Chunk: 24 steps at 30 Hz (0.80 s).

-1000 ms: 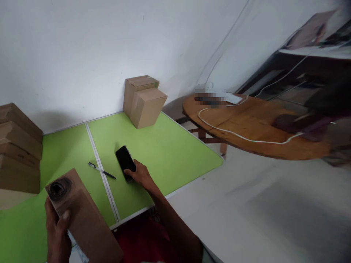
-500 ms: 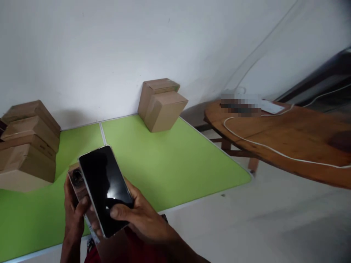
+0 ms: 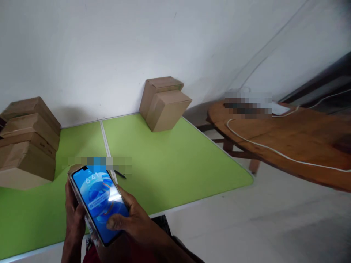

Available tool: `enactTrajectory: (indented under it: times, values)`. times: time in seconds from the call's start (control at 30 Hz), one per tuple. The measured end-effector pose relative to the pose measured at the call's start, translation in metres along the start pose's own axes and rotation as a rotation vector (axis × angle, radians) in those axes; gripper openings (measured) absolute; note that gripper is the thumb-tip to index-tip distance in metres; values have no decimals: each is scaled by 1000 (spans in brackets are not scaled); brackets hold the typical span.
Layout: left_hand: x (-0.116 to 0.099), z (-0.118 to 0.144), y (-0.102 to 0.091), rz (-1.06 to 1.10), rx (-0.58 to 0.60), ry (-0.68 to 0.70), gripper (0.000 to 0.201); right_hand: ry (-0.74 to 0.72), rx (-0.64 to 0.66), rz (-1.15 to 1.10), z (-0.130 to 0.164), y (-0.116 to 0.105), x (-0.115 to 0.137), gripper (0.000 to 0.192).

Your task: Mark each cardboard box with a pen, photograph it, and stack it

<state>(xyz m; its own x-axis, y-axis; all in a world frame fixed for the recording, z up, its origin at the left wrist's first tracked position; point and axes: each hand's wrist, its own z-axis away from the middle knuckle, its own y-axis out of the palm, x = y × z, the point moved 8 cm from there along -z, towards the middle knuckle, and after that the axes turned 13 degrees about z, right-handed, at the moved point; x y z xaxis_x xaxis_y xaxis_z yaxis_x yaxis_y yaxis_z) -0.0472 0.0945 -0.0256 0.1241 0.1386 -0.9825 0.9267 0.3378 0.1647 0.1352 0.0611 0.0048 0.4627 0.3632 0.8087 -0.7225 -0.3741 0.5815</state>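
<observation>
My right hand (image 3: 131,215) is closed around a smartphone (image 3: 105,204), its thumb on the lower part of the screen. The screen is lit, with a blue wallpaper, the time 6:41 and a notification. Directly behind the phone is a flat boxy thing (image 3: 74,169) with a pale top edge, mostly hidden. My left hand (image 3: 74,210) is closed on that flat thing at its left side; its fingers are partly covered. Both are held above a green table (image 3: 175,160). A dark pen-like stick (image 3: 120,175) lies beyond the phone.
Cardboard boxes (image 3: 33,146) stand at the table's left, and two more cardboard boxes (image 3: 167,109) are by the wall (image 3: 115,54). To the right, a wooden table (image 3: 296,138) carries a white cable (image 3: 263,145) and a pixelated patch.
The phone screen has gone from black to lit. The phone has shifted slightly left and down, now covering most of the flat thing, whose round lens and shiny face showed before.
</observation>
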Motion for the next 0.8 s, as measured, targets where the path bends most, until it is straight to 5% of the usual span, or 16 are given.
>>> enactTrajectory:
  times: [0.1,0.23,0.43,0.57,0.8]
  values:
    - [7,-3,-6,56,-27,-75,99,-92,-200,140,1,-41,14,65]
    - [12,-8,-14,58,-55,-112,99,-184,-565,540,-4,-129,37,48]
    - [17,-8,-12,51,-22,-130,98,-43,-935,1075,-18,-238,39,58]
    - [16,-8,-14,21,1,-107,93,42,-987,1196,-15,-264,31,44]
    - [18,-10,-13,31,-9,-113,86,199,-1031,1438,-2,-263,23,37]
